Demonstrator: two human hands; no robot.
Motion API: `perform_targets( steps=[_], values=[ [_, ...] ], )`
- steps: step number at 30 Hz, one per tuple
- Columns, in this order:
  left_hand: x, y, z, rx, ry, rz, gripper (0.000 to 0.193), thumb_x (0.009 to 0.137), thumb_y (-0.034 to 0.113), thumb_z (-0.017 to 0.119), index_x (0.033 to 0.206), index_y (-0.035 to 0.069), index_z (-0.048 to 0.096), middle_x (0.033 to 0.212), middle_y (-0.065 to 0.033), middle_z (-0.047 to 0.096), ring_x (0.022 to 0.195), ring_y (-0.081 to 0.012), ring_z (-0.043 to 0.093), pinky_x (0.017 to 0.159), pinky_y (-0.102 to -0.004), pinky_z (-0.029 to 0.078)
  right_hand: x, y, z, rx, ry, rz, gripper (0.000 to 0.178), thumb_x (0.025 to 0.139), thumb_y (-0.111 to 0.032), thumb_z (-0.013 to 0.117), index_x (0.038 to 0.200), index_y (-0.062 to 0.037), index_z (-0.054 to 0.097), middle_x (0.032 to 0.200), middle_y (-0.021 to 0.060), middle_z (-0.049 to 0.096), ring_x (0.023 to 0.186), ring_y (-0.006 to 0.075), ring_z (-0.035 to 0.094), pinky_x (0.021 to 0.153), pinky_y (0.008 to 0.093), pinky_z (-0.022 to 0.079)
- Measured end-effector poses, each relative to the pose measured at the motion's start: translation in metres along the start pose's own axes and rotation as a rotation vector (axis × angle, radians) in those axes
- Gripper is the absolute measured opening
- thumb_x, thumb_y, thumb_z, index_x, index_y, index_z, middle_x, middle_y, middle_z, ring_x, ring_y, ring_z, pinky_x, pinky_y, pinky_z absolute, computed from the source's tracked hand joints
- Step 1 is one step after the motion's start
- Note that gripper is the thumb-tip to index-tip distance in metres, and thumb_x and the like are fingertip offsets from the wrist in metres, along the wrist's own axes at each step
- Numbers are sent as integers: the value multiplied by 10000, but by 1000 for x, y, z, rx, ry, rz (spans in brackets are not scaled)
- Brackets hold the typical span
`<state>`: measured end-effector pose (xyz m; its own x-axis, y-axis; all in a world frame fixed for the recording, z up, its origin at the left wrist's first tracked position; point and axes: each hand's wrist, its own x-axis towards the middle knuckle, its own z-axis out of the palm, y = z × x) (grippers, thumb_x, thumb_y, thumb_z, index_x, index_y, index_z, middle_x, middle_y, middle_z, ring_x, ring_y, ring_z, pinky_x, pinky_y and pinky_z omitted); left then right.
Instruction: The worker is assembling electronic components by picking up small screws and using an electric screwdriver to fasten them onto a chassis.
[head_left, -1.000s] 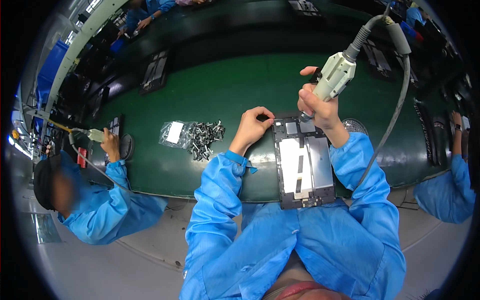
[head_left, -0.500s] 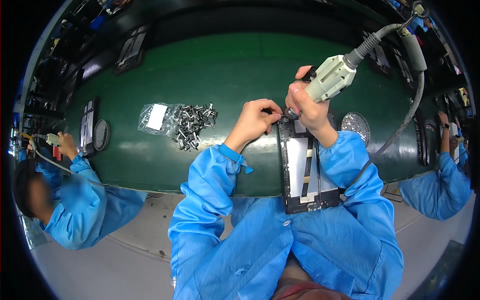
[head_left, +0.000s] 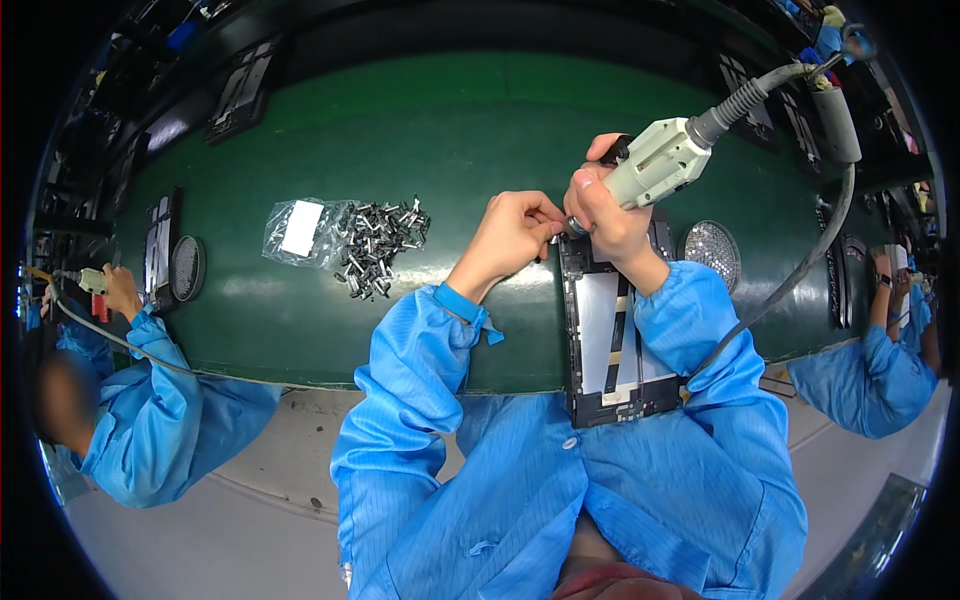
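Observation:
My right hand [head_left: 612,215] is wrapped round a pale electric screwdriver [head_left: 655,165], its cable rising to the upper right. The tool's tip end is over the far left corner of a dark device frame [head_left: 625,405] with silvery panels, which lies at the table's near edge. At that same corner, my left hand [head_left: 512,235] pinches with thumb and forefinger; whatever is between the fingertips is too small to name. A blue band circles my left wrist. My right hand and forearm hide part of the device's far end.
Left of my hands, a pile of small black-and-silver parts [head_left: 378,245] lies beside a clear plastic bag [head_left: 300,230] on the green table [head_left: 480,130]. A round dish of tiny pieces [head_left: 712,250] stands right. A screwdriver cable [head_left: 835,225] hangs there. Co-workers sit at both sides.
The view has shifted slightly, so the pile and bag appear a little farther left. My two hands and the screwdriver stay at the device's far left corner.

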<state>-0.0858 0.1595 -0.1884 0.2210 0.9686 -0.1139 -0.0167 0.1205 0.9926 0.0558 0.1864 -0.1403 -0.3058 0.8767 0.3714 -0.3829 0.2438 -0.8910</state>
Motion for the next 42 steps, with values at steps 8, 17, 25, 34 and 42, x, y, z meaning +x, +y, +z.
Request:
perform_targets(
  steps=[8, 17, 25, 34, 42],
  values=[
    [0, 5, 3, -52, -6, -17, 12, 810, -68, 623, 814, -57, 626, 671, -77, 629, 503, -102, 569, 446, -250, 444, 0, -3, -1, -1, -7, -1, 247, 882, 34, 526, 1091, -23, 406, 583, -20, 439, 452, 52, 397, 443, 226, 358],
    [0, 7, 4, -71, -13, -3, 15, 809, -73, 614, 807, -60, 621, 673, -81, 631, 500, -103, 567, 441, -251, 443, 0, -2, -3, -43, -23, -25, 251, 878, 20, 549, 1086, -19, 412, 583, -24, 439, 448, 45, 398, 426, 208, 335],
    [-1, 4, 4, -86, -21, -25, 15, 815, -70, 612, 807, -59, 616, 674, -78, 627, 502, -103, 565, 446, -250, 440, -3, 0, -2, -11, -26, -26, 257, 878, 25, 548, 1090, -16, 408, 587, -25, 441, 447, 44, 399, 427, 207, 335],
    [-1, 5, 5, -103, -20, -15, 30, 825, -72, 600, 799, -59, 607, 673, -78, 624, 508, -107, 567, 451, -254, 440, -5, 0, -5, -66, -53, 24, 300, 853, 46, 567, 1102, -26, 416, 698, -12, 490, 576, 27, 460, 510, 186, 365],
    [2, 5, 4, -89, 12, -31, 53, 820, -83, 581, 782, -53, 603, 670, -75, 621, 525, -111, 574, 463, -254, 449, -2, 8, 5, -253, -4, -30, 229, 871, 56, 527, 979, -64, 364, 651, 15, 448, 476, 69, 420, 451, 222, 368]
  ],
)
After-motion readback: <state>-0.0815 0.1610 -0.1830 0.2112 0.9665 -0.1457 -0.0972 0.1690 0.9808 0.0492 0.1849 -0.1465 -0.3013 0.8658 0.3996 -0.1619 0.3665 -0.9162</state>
